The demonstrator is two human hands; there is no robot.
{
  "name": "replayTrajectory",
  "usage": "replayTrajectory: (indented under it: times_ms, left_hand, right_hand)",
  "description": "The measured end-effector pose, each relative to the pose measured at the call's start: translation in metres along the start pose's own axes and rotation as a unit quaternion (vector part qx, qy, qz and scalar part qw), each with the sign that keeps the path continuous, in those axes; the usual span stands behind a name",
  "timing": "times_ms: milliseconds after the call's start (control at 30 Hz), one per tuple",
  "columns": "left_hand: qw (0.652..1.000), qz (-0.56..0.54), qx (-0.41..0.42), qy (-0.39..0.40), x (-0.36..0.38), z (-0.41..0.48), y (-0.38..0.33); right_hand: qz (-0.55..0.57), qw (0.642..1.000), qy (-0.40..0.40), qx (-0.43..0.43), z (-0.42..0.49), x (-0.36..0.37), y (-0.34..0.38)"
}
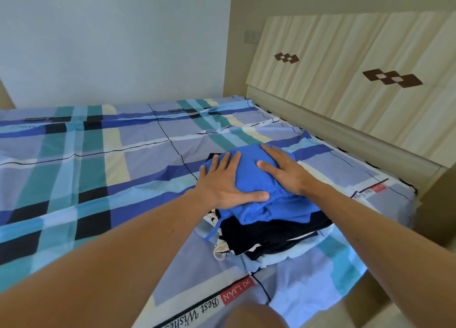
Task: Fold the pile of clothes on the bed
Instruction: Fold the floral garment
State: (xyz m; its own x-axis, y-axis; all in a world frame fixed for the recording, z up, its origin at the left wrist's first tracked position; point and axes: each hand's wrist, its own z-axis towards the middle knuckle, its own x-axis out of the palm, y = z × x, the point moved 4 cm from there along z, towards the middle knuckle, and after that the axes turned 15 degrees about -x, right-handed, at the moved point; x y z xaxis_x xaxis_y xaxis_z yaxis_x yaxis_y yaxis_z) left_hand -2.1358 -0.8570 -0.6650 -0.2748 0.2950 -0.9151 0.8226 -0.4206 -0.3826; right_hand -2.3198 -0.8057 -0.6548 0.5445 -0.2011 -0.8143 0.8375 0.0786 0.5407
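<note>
A stack of folded clothes (266,234), mostly black cloth with scraps of white and cream showing at its edges, lies on a bed covered by a plaid cotton bedsheet (98,167) in blue, teal, cream and black. From the middle of the mattress the stack sits toward four o'clock, near the bed's edge. On top of the stack rests a bright blue folded garment (248,172), soft and rumpled, with a thin blue strip of its cloth trailing off at seven o'clock. Both hands lie on this garment palms down, fingers straight and spread, gripping nothing. The left hand (223,184) presses its nine o'clock side, thumb stretched toward the middle. The right hand (281,169) presses its two o'clock side, fingers pointing toward eleven o'clock. The two hands are near each other but apart. A pale wooden headboard (345,81) with dark brown diamond inlays (392,78) runs along the bed at two o'clock from the stack, and a small grey wall switch (252,37) sits at twelve o'clock. A red printed label (238,294) reading "XI LIAN" marks the sheet at six o'clock from the stack, just above a bare knee (254,315).
</note>
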Motion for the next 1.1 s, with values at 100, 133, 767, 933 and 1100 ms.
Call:
replayTrajectory:
  times_ms: [100, 133, 767, 933, 1100]
  left_hand:
    - [0.998, -0.048, 0.026, -0.026, -0.024, -0.01, 0.004]
    - [0.995, -0.08, 0.038, -0.04, -0.035, -0.015, 0.009]
    - [0.932, -0.216, -0.137, -0.255, -0.129, -0.192, 0.319]
    - [0.908, -0.236, -0.211, -0.273, -0.122, -0.221, 0.396]
    - [0.902, -0.197, -0.281, -0.262, -0.126, -0.237, 0.454]
  right_hand:
    - [-0.029, 0.999, 0.02, 0.016, 0.007, -0.019, 0.015]
    - [-0.048, 0.999, 0.005, 0.011, 0.009, -0.027, 0.025]
    - [0.206, 0.952, 0.014, -0.225, 0.068, 0.181, 0.291]
    - [0.252, 0.936, 0.073, -0.235, 0.077, 0.273, 0.358]
    - [0.281, 0.92, 0.114, -0.249, 0.084, 0.341, 0.413]
